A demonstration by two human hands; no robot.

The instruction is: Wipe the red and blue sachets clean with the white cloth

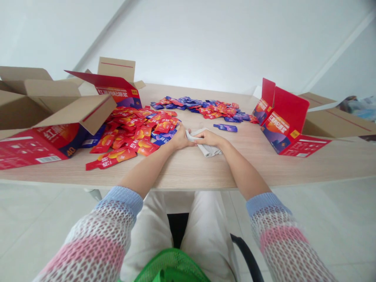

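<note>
My left hand rests on the light wood tabletop, its fingertips at the end of a folded pale grey cloth. My right hand lies over the cloth and grips its end. Red-orange sachets lie heaped just left of my left hand, with a few blue ones among them. Farther ahead is a mixed spread of red and blue sachets. A lone blue sachet lies beyond my right hand.
Open red printed cartons stand at the left and right, and open cardboard boxes sit at both table ends. Below the near table edge are my pale trousers, a green mesh item and a tiled floor.
</note>
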